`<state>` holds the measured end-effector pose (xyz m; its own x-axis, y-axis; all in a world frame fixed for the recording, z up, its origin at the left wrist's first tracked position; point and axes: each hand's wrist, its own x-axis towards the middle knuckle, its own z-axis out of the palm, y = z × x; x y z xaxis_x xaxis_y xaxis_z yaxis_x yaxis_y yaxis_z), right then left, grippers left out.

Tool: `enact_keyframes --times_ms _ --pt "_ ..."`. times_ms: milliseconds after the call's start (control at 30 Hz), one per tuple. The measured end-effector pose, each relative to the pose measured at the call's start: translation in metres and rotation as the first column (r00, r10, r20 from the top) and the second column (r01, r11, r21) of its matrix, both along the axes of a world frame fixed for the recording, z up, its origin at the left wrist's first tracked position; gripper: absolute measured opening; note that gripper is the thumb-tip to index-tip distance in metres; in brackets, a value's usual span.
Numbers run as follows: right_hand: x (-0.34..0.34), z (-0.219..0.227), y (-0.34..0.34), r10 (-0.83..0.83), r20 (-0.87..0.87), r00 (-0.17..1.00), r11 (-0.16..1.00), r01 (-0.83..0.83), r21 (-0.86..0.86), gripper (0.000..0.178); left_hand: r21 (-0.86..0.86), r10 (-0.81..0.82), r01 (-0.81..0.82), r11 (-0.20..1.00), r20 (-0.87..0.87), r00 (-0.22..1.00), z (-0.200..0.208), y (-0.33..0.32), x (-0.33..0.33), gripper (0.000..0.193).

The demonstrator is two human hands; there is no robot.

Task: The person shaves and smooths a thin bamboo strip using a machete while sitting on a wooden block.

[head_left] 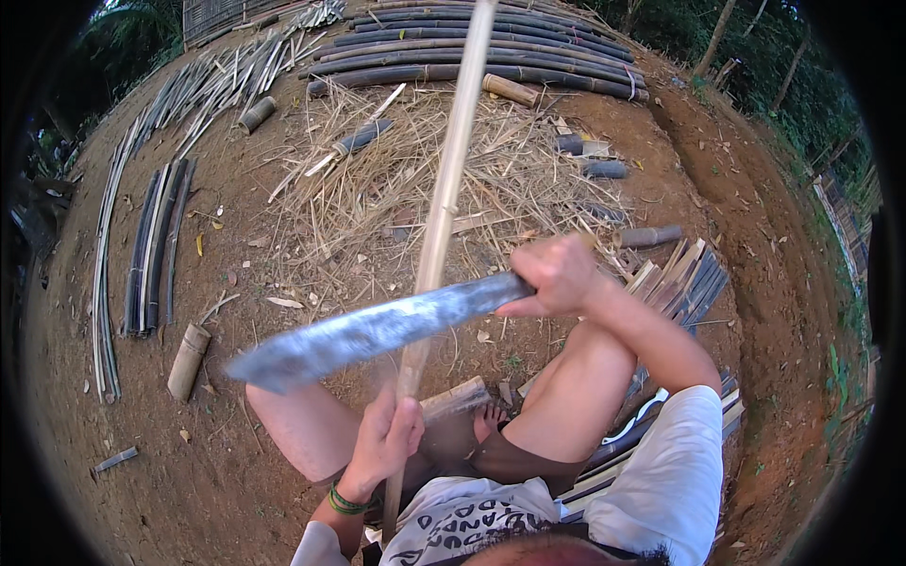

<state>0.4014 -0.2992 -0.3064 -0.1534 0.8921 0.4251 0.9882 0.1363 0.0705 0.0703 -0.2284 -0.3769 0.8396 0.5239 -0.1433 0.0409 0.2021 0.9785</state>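
My right hand (pixel 557 274) is closed round the handle of a machete (pixel 377 330), whose broad grey blade reaches left above my knees. Upright in front of me stands a long pale bamboo strip (pixel 444 208), gripped near its lower part by my left hand (pixel 389 434). The blade crosses in front of the strip just above that hand; whether the edge touches it I cannot tell. Below the strip's lower part its end runs down beside my shirt. Between my legs, partly hidden, lies a short piece of bamboo (pixel 453 401).
Shavings (pixel 377 203) cover the ground ahead, with dark bamboo poles (pixel 491 47) stacked beyond. Split strips lie in a bundle (pixel 156 250) at left and another bundle (pixel 694 283) by my right knee. A bamboo offcut (pixel 190 361) lies left. A trench (pixel 703 179) runs along the right.
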Motion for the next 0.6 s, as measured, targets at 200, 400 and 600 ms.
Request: enact_keyframes --times_ms 200,400,600 --pt "0.092 0.044 0.021 -0.43 -0.241 0.87 0.859 0.477 0.186 0.055 -0.085 -0.072 0.07 0.994 -0.025 0.997 -0.013 -0.007 -0.013 0.022" --pt "0.01 0.024 -0.002 -0.113 0.015 0.994 0.994 0.112 0.012 0.054 -0.047 -0.034 0.034 0.998 0.008 0.999 -0.009 0.0 -0.017 0.025" --pt "0.082 0.04 -0.003 -0.4 -0.273 0.875 0.876 0.453 0.168 0.044 -0.161 -0.101 0.1 0.982 0.003 0.995 -0.019 -0.014 -0.032 0.026"
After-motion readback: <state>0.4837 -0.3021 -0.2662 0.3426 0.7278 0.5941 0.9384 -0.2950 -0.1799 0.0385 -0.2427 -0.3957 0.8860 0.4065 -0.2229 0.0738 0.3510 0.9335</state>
